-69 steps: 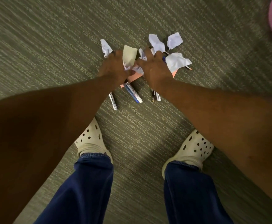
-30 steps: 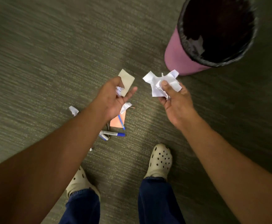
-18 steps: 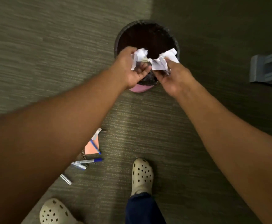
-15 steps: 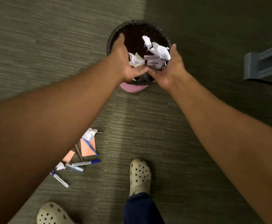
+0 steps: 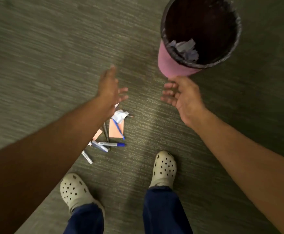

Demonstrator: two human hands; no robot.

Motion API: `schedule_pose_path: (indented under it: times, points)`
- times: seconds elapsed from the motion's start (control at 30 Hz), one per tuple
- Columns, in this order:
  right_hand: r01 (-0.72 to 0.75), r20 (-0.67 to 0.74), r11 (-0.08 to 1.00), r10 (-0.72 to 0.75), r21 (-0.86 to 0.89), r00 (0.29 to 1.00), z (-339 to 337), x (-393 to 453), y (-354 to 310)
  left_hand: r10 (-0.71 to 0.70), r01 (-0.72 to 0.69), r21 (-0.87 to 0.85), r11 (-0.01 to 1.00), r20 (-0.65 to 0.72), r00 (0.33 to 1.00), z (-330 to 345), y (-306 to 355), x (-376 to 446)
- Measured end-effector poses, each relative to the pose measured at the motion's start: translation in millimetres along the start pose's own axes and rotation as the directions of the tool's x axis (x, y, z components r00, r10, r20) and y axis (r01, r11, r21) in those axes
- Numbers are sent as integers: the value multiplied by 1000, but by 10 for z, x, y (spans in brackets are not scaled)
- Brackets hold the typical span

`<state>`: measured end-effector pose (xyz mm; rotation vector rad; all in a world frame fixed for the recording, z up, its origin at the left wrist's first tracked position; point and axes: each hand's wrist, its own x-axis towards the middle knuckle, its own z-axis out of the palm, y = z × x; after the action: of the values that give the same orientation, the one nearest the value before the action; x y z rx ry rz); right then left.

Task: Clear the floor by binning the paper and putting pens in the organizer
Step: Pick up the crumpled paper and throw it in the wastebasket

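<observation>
A pink bin (image 5: 170, 65) with a black liner stands at the upper right, and crumpled white paper (image 5: 186, 48) lies inside it. Both hands hang empty above the carpet, below and left of the bin. My left hand (image 5: 110, 88) has its fingers spread, and my right hand (image 5: 181, 94) has relaxed fingers. Under my left hand lie a crumpled white paper (image 5: 121, 115), an orange note (image 5: 116, 130) with a blue pen (image 5: 119, 130) across it, a blue-capped marker (image 5: 111, 144) and other pens (image 5: 87, 157). My left forearm hides part of this pile.
Green-grey carpet covers the whole floor. My feet in cream clogs (image 5: 165, 168) stand just below the pen pile, the left clog (image 5: 73, 188) near the lowest pen. No organizer is in view.
Both hands carried crumpled paper to the bin and let it fall in. They have since drawn back empty, and the view has swung back toward the pile on the floor.
</observation>
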<state>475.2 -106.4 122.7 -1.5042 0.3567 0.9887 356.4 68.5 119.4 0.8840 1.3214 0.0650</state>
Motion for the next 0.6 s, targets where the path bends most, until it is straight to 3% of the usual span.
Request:
schedule_pose_path:
  times: [0.1,0.17,0.27,0.33,0.4,0.5,0.6]
  points:
    - [20,83,946,8,-323,996,307,3,771,-22,35,93,995,-146,989,-791,-584,177]
    - [91,115,814,-31,-574,993,452,103,1276,-33,63,117,991,-242,970,-1222,-991,273]
    - [334,327,459,-99,-823,940,636,230,1843,-21,109,234,966,-351,936,-1729,-1607,401]
    - [504,491,184,-112,-844,864,859,331,2102,29,141,410,901,-382,924,-2045,-2019,539]
    - [547,545,-31,-147,-837,826,993,506,2151,85,145,587,796,-347,934,-2196,-2255,651]
    - [482,504,-153,-191,-863,842,1124,837,2223,70,178,723,667,-299,952,-2321,-2433,775]
    - [451,459,-84,-136,-888,878,1250,985,2342,164,117,789,603,-267,950,-2449,-2655,917]
